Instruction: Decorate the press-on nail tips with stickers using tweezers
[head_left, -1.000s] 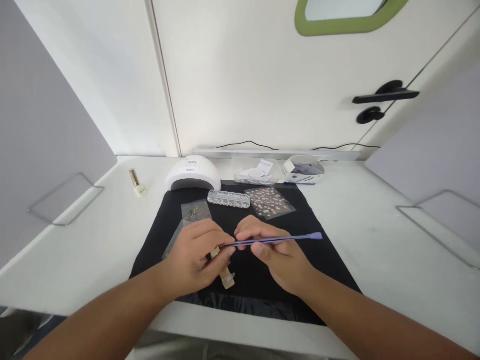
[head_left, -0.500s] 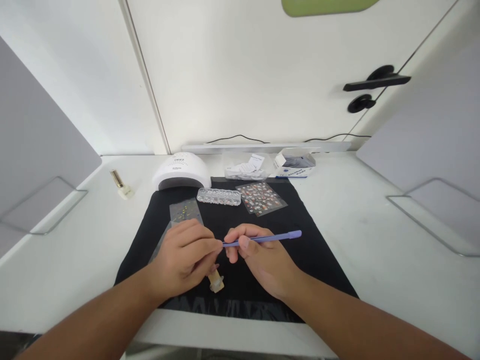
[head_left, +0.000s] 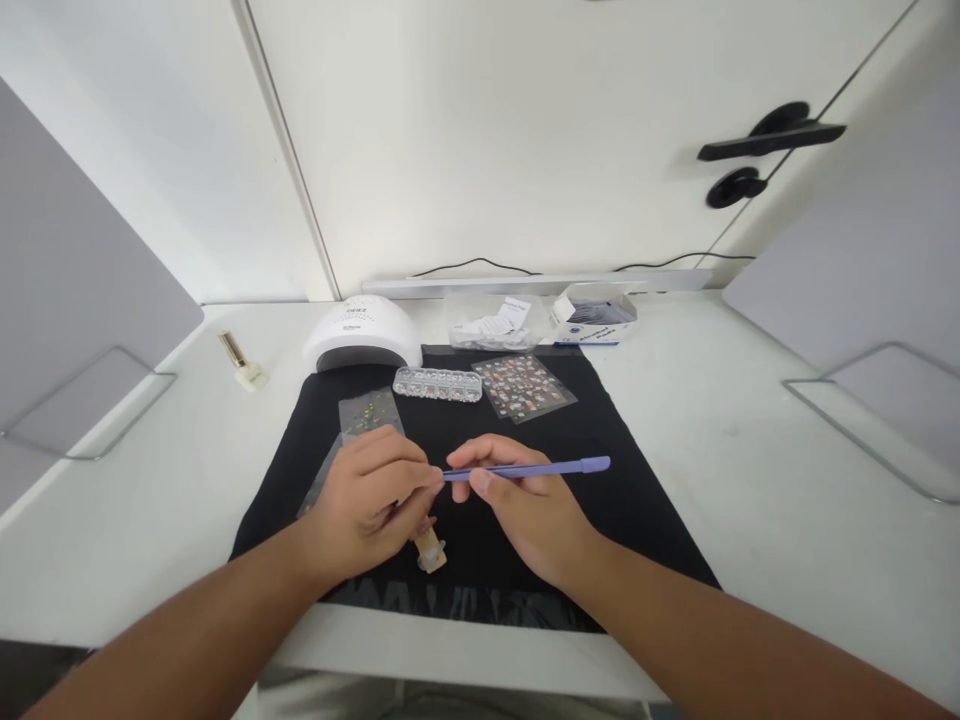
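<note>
Hands over black mat (head_left: 622, 520), my right hand (head_left: 525, 505) pinched purple stick (head_left: 540, 467), my left hand (head_left: 367, 500) gripped beige nail-tip holder (head_left: 430, 550), stick's tip at left fingertips.

Small dark print on top of the white dome-shaped nail lamp (head_left: 362, 334), too blurred to read, blue lettering on the front of the small white cardboard box (head_left: 594, 322), illegible
</note>
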